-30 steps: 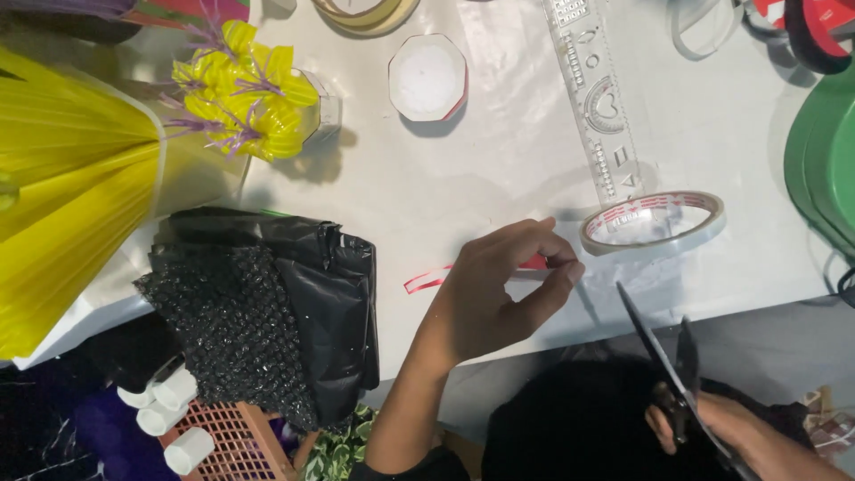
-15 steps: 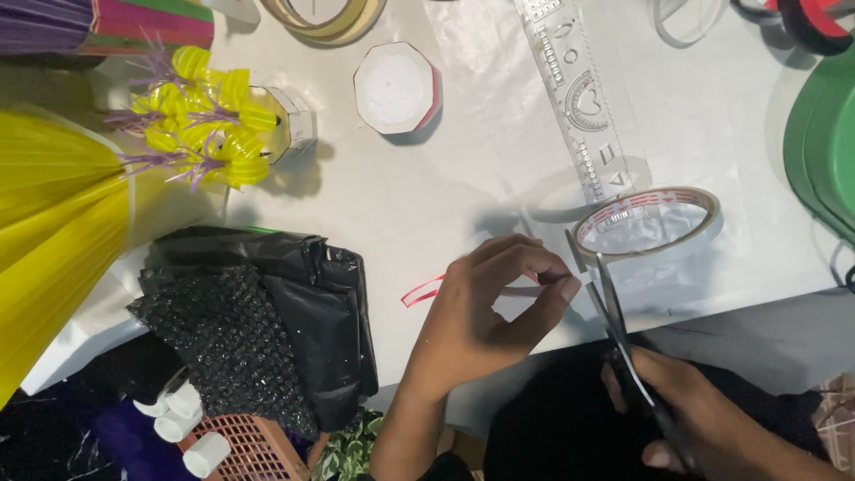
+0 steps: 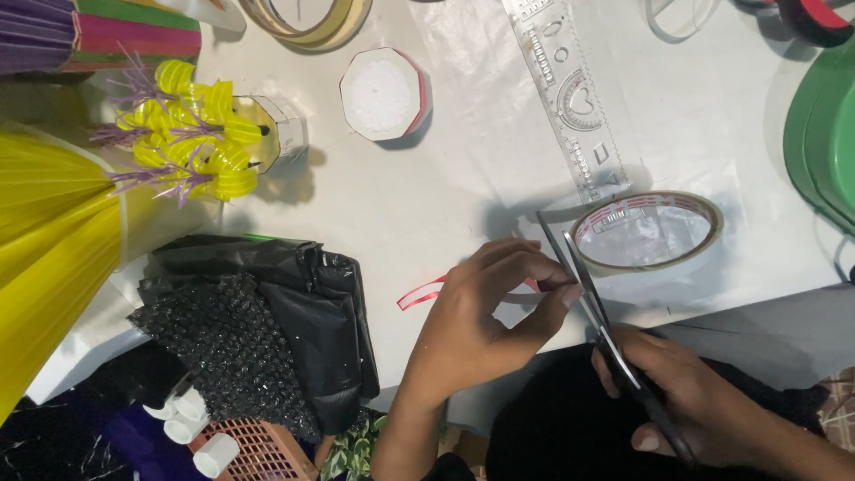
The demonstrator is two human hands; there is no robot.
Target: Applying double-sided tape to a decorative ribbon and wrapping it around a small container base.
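Left hand point(image 3: 476, 321) curled, fingers bent, thumb and fingertips pinched together on a thin red ribbon strip point(image 3: 420, 294); the strip's free end curls out to the left of the hand, lying on the white surface point(image 3: 445, 169). Right hand point(image 3: 690, 401) wrapped closed around the handles of dark scissors point(image 3: 583, 285); blades point up and away, slightly parted, tips just beside the left fingertips and the ribbon. Blade tips reach near the rim of a clear tape roll point(image 3: 646, 232) lying flat just right of the hands.

Transparent stencil ruler point(image 3: 565, 89) lies above the tape roll, angled. White octagonal box point(image 3: 385, 93) with red edge sits at top centre, filled with white stuff, kind not clear. Another tape roll point(image 3: 307, 18) at top edge, partly cut off. Small clear container point(image 3: 267, 134) at left holds yellow curled-paper flowers point(image 3: 191, 129) with purple spikes. Yellow pleated paper fan point(image 3: 49, 240) at far left. Black plastic bag point(image 3: 267, 321) with black bubble wrap on it at lower left, well apart from the ribbon. Green tray point(image 3: 824, 134) at right edge; contents not visible.
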